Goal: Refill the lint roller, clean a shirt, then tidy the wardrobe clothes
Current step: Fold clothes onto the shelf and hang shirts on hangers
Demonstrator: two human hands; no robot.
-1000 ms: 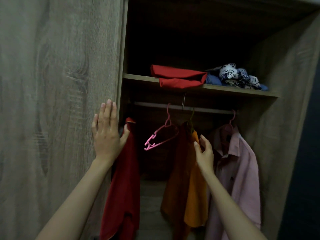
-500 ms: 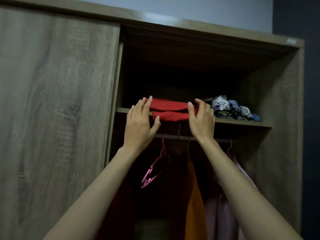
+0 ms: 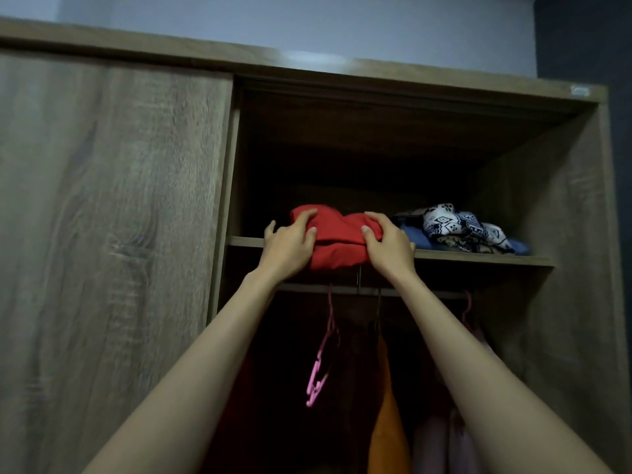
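Folded red garment [image 3: 337,242] lay at the front edge of the upper shelf [image 3: 478,256]. Left hand [image 3: 290,248] and right hand [image 3: 390,248] each gripped one end. It looked soft and light (liable to unfold), so best held at both ends.

On the shelf [image 3: 478,256] a folded garment [image 3: 337,241] lies left of a pile [image 3: 458,230]; below, a hanger [image 3: 321,367] and shirts [image 3: 386,422] hang on the rod [image 3: 427,293].

Arms: two, bare from wrists down to the near frame edge.
Left hand [image 3: 289,249]: bare, slim fingers.
Right hand [image 3: 390,246]: bare, short thumbnail.
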